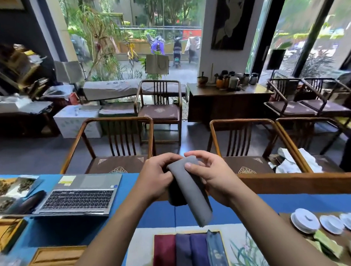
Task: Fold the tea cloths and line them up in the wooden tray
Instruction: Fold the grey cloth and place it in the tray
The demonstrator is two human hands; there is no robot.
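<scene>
A person's two hands held a grey tea cloth (191, 193) up over a blue-covered table (296, 204), w/ the cloth folded into a long narrow strip that hung down & toward the person. The left hand (156, 178) had its fingers curled round the upper end of the strip from the left; the right hand (208, 171) pinched the same end from the right, thumb pressed on the cloth's face, other fingers arched over the top. A darker layer of the cloth showed behind the grey strip, betw. the two palms.

Below the hands, at the near edge of the view, four folded cloths lay side by side in the wooden tray (213, 231), touching one another: a dark red cloth (163, 255) at left, then a slate-purple cloth (183, 254), a deep purple cloth (199, 253) & a patterned blue cloth (216, 252) at right. The grey strip's lower end hung just above the tray's far edge, apart from it.

An open laptop (78, 196) sat on the table to the left; white saucers (332, 224) stood in a row at right. Wooden chairs (114, 144) faced the table's far side.
</scene>
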